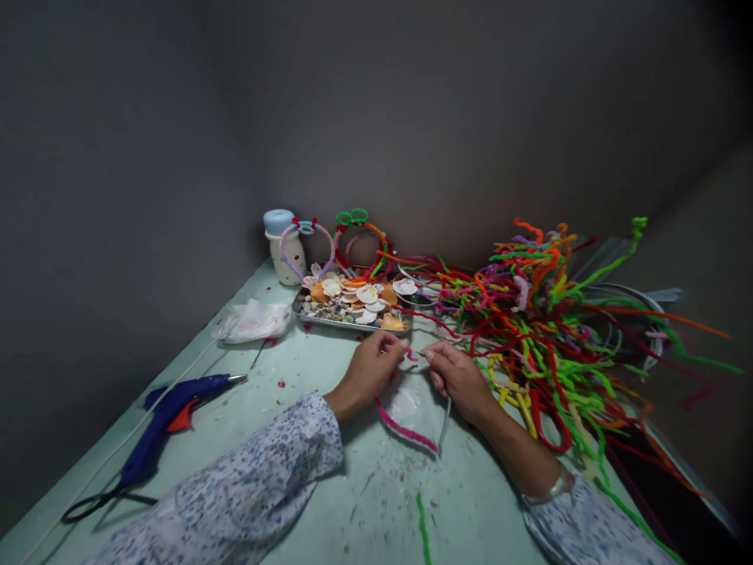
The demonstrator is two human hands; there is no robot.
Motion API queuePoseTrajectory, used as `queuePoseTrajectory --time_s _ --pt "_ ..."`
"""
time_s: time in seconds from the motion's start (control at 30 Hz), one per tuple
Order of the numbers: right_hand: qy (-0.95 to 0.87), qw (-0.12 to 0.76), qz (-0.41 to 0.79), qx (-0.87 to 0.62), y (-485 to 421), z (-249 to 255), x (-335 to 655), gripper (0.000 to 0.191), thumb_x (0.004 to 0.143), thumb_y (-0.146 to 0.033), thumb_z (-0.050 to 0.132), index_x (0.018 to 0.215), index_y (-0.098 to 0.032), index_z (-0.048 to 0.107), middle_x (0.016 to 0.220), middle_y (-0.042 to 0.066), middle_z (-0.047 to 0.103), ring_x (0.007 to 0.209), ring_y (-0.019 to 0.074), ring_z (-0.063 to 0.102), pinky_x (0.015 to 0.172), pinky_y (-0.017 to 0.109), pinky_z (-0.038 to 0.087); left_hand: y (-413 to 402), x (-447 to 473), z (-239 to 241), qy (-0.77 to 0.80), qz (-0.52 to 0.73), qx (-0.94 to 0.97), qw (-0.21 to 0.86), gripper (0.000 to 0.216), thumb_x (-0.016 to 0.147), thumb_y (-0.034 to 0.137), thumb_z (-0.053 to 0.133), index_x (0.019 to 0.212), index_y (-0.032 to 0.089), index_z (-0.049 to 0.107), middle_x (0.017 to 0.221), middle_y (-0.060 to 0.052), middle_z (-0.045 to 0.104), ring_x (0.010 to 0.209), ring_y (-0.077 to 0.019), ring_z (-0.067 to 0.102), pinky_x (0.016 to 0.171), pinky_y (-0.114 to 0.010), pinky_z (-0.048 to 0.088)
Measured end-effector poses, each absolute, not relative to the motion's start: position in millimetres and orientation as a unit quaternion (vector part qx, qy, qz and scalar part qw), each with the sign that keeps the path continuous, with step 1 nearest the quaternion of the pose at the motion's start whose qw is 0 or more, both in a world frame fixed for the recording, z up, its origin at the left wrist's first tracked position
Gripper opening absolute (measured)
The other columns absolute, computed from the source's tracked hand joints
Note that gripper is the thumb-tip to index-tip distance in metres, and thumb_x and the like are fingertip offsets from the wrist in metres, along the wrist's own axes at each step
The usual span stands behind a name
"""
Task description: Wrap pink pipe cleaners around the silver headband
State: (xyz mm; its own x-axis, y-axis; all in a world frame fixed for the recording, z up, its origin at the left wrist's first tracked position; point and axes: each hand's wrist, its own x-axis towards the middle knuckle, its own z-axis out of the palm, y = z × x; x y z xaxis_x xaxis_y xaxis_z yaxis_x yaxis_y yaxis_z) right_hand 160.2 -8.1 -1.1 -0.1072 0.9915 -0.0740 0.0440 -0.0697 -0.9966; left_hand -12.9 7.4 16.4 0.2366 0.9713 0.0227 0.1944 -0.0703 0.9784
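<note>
My left hand (373, 367) is closed in a pinch on a pink pipe cleaner (409, 433). A short curled pink end pokes out at its fingertips, and the longer part hangs below the hand. Just to the right, my right hand (459, 380) pinches a thin grey pipe cleaner (445, 424), which also hangs down. The two strands meet low near the tabletop; whether they are joined there I cannot tell. The fingertips of both hands are close together but apart. A single green pipe cleaner (422, 526) lies nearer to me.
A metal tray (329, 320) of shells stands behind my hands, with decorated headbands (307, 227) and a spotted jar (286, 255) at the back. Left are a plastic bag (256, 320) and a blue glue gun (158, 431) with its cord. Tangled pipe cleaners (529, 314) and red-handled scissors (550, 431) lie right.
</note>
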Motion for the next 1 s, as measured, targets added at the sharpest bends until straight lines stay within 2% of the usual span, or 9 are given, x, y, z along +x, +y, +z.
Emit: queuePoseTrajectory --time_s 0.1,0.23,0.37,0.57,0.77,1.0 --pt "-0.512 0.469 0.524 -0.494 -9.3 -0.5 158.5 0.024 0.085 -0.043 0.053 0.082 -0.02 0.051 0.043 -0.01 0.044 0.036 0.0069 0.034 0.038 0.018 0.027 10.8 -12.7 18.4 0.455 0.381 0.499 0.632 0.041 0.082 0.055 0.046 0.08 0.015 0.051 0.065 0.0 0.057 0.043 -0.0075 0.049 0.042 -0.02 0.034" --pt "-0.52 0.482 0.508 -0.49 -11.3 0.7 156.7 0.026 0.084 -0.046 0.055 0.084 -0.02 0.052 0.044 -0.009 0.047 0.037 0.0077 0.038 0.039 0.019 0.03 12.0 -14.5 23.2 0.406 0.347 0.429 0.729 0.038 0.081 0.049 0.052 0.075 0.012 0.054 0.058 0.002 0.052 0.039 -0.0041 0.043 0.038 -0.017 0.028" --pt "-0.514 0.483 0.527 -0.474 -12.0 0.6 158.2 0.025 0.084 -0.045 0.055 0.082 -0.02 0.052 0.047 -0.008 0.05 0.038 0.0081 0.041 0.04 0.02 0.032 12.7 -16.6 27.2 0.374 0.329 0.404 0.767 0.03 0.082 0.039 0.053 0.077 0.01 0.059 0.055 0.003 0.05 0.038 -0.0023 0.038 0.036 -0.016 0.022" --pt "-0.526 0.488 0.51 -0.474 -13.2 1.8 158.8 0.024 0.082 -0.043 0.057 0.08 -0.02 0.053 0.047 -0.007 0.049 0.039 0.0086 0.04 0.041 0.02 0.031 17.0 -20.2 32.8 0.377 0.266 0.333 0.822 0.027 0.084 0.032 0.051 0.079 0.009 0.063 0.051 0.003 0.05 0.035 -0.0028 0.038 0.034 -0.017 0.021" --pt "-0.532 0.492 0.49 -0.485 -14.9 2.4 155.9 0.024 0.081 -0.044 0.057 0.077 -0.021 0.052 0.044 -0.007 0.047 0.038 0.0093 0.038 0.039 0.021 0.03 19.4 -23.5 39.0 0.398 0.228 0.258 0.85 0.024 0.082 0.03 0.056 0.08 0.008 0.065 0.052 -0.002 0.056 0.038 -0.005 0.042 0.037 -0.017 0.029" --pt "-0.541 0.494 0.473 -0.49 -18.1 4.6 153.5 0.025 0.081 -0.045 0.057 0.077 -0.021 0.052 0.043 -0.007 0.046 0.038 0.0096 0.038 0.039 0.022 0.029 20.8 -24.5 37.9 0.386 0.217 0.252 0.861 0.023 0.082 0.026 0.056 0.08 0.006 0.067 0.052 -0.002 0.057 0.039 -0.0041 0.045 0.039 -0.015 0.034"
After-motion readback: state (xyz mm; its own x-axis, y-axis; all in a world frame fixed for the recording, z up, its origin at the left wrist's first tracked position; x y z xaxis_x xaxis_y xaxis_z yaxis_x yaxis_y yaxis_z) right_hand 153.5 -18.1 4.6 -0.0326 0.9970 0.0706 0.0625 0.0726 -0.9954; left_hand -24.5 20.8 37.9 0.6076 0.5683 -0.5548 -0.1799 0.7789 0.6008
